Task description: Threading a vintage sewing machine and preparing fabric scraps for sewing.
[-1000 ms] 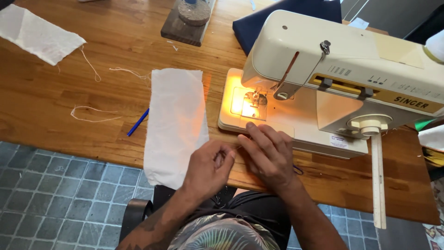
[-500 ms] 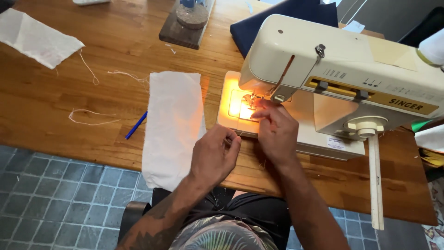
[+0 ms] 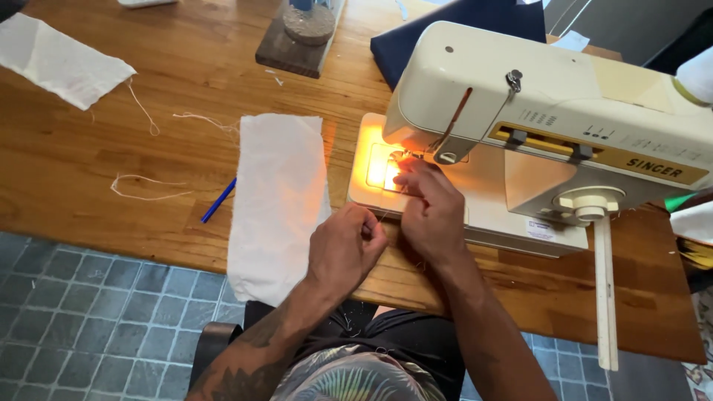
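Partly hidden, right hand (image 3: 431, 212) fingers reach the sewing machine's (image 3: 549, 126) needle, grip unclear; left hand (image 3: 345, 249) pinches thin thread.

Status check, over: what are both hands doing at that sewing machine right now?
Right hand at the lit needle area, fingers pinched. Left hand pinched at table edge, thin thread barely visible. White cloth beside it, untouched. Nothing in the way.

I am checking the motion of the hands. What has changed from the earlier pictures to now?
The right hand moved from the table edge up to the lit needle area of the sewing machine. The left hand stayed near the edge, fingers pinched. The white cloth and blue pen did not move.
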